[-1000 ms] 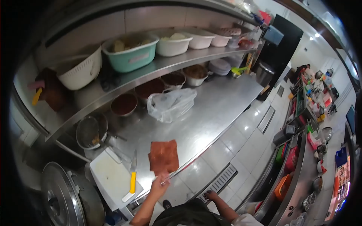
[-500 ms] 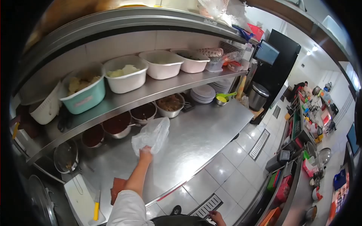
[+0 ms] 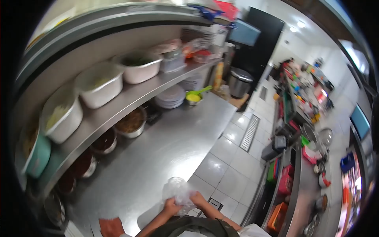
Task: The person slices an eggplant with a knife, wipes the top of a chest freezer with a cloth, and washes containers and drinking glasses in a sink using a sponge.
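A clear plastic bag [image 3: 178, 189] is bunched up between my two hands, close to my body at the front edge of the steel table. My left hand [image 3: 172, 207] has its fingers closed on the bag's left side. On the right side, my right hand [image 3: 196, 198] grips the same bag. Whether anything is inside the bag I cannot tell. A reddish-brown piece of material [image 3: 111, 227] lies on the table near my left forearm.
Bowls of dark sauce [image 3: 104, 141] and one of brown food [image 3: 131, 122] stand under the shelf [image 3: 98, 118], which bears white tubs [image 3: 99, 86]. Stacked plates [image 3: 170, 96] and a small pan [image 3: 193, 98] with yellow contents sit farther back. Right of the tiled floor [image 3: 237, 158] runs another counter.
My left hand has drawn the plastic bag back from the bowls toward my body. The right hand has come up and taken hold of it. The view has swung to the right.
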A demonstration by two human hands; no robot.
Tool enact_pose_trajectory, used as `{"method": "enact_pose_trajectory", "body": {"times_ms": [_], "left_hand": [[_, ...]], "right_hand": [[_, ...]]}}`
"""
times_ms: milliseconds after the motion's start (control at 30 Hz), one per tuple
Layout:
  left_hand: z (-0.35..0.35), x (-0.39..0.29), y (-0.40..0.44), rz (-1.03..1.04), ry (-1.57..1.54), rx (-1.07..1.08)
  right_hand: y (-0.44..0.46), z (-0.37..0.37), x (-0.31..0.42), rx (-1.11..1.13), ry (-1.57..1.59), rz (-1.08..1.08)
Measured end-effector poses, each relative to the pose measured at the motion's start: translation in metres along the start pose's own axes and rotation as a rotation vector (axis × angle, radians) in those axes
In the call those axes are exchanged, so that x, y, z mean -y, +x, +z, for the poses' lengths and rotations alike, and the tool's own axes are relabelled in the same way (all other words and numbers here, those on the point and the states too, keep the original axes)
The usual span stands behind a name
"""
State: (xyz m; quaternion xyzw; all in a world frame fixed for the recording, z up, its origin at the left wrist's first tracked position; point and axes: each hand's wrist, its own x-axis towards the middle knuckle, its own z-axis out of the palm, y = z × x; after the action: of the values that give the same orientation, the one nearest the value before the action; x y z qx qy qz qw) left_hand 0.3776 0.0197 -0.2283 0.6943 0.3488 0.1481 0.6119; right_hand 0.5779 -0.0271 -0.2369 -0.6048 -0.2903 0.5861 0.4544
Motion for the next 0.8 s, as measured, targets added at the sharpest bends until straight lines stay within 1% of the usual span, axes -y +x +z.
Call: {"method": "enact_pose_trajectory", "body": {"times_ms": [33,67,133,200,233,267,300,333,367,400,433,533,567,600,667,733,767,800], "left_hand": [[-0.015,-0.02,0.015,-0.033,-0.114,-0.061],[-0.024,-0.045,0.025,0.143,-0.135,-0.241],[-0.02,-0.069,0.069,0.339,-0.269,-0.276],[0.018,-0.068,0.102,0.32,-0.467,0.0],[0.044,-0.075,0.118,0.224,-0.535,0.144],[0.067,-0.084,0.134,0.156,-0.521,0.243],[0.094,-0.072,0.167,0.342,-0.24,0.167],[0.121,-0.059,0.2,0.536,0.036,0.087],[0.139,-0.084,0.22,0.445,0.012,0.152],[0.155,-0.129,0.233,0.347,-0.01,0.201],[0.17,-0.156,0.251,0.244,-0.037,0.23],[0.224,-0.174,0.323,0.576,0.218,0.253],[0.248,-0.165,0.351,0.614,0.25,0.169],[0.273,-0.166,0.38,0.527,0.314,0.21],[0.321,-0.185,0.424,0.345,0.435,0.294],[0.368,-0.216,0.461,0.241,0.468,0.654],[0.391,-0.23,0.477,0.183,0.458,0.825],[0.406,-0.244,0.495,0.252,0.386,0.924]], "right_hand": [[-0.003,-0.02,0.019,-0.135,0.23,0.092],[-0.002,-0.048,0.041,-0.18,0.548,0.07],[-0.005,-0.106,0.073,-0.233,1.183,-0.02],[-0.01,-0.149,0.072,-0.386,1.165,-0.117],[-0.01,-0.173,0.071,-0.455,1.151,-0.164],[-0.004,-0.177,0.062,-0.499,0.9,-0.147],[0.004,-0.178,0.044,-0.545,0.656,-0.126],[0.003,-0.19,0.03,-0.577,0.513,-0.121],[0.004,-0.201,0.016,-0.604,0.369,-0.109],[0.009,-0.214,-0.002,-0.618,0.219,-0.088],[0.013,-0.229,-0.012,-0.618,0.056,-0.059],[0.019,-0.306,-0.027,-0.538,-0.483,0.049],[0.005,-0.341,-0.007,-0.536,-0.164,0.045],[-0.021,-0.374,0.036,-0.524,0.155,0.047],[-0.046,-0.432,0.074,-0.663,0.716,-0.295],[-0.076,-0.467,0.15,-0.77,0.473,-0.408],[-0.084,-0.491,0.173,-0.811,0.334,-0.459],[-0.085,-0.522,0.174,-0.736,0.1,-0.439]]}}
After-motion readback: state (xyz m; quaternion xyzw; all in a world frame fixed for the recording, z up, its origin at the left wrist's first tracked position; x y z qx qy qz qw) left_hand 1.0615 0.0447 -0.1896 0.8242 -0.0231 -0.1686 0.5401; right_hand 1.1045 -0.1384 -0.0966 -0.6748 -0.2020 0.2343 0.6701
